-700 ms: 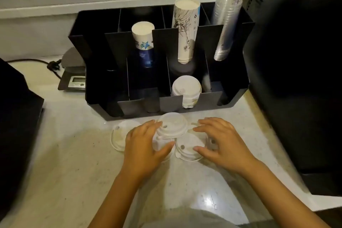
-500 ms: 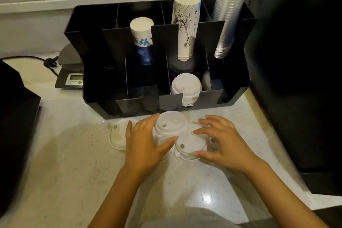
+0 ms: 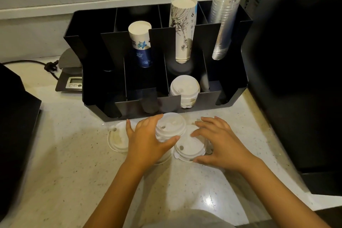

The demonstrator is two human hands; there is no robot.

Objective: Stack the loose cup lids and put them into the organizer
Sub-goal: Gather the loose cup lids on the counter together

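A short stack of white cup lids [image 3: 171,126] stands on the counter just in front of the black organizer [image 3: 231,83]. My left hand [image 3: 148,139] wraps around this stack from the left. Beside it lies a single white lid [image 3: 188,147], and my right hand [image 3: 220,142] curls over it with thumb and fingers at its rim. Another loose lid [image 3: 117,139] lies flat to the left of my left hand. Inside the organizer's front row, a stack of white lids [image 3: 185,90] sits in one compartment.
The organizer's back row holds a blue-and-white paper cup stack [image 3: 140,42], a tall printed paper cup stack [image 3: 183,27] and clear plastic cups [image 3: 223,24]. A small digital scale [image 3: 71,77] stands at its left. Dark machines flank the counter: one [image 3: 296,61] right, one [image 3: 14,116] left.
My view has shifted slightly. Both hands have stayed at the lids, with the right hand's fingers settling closer over the single lid.
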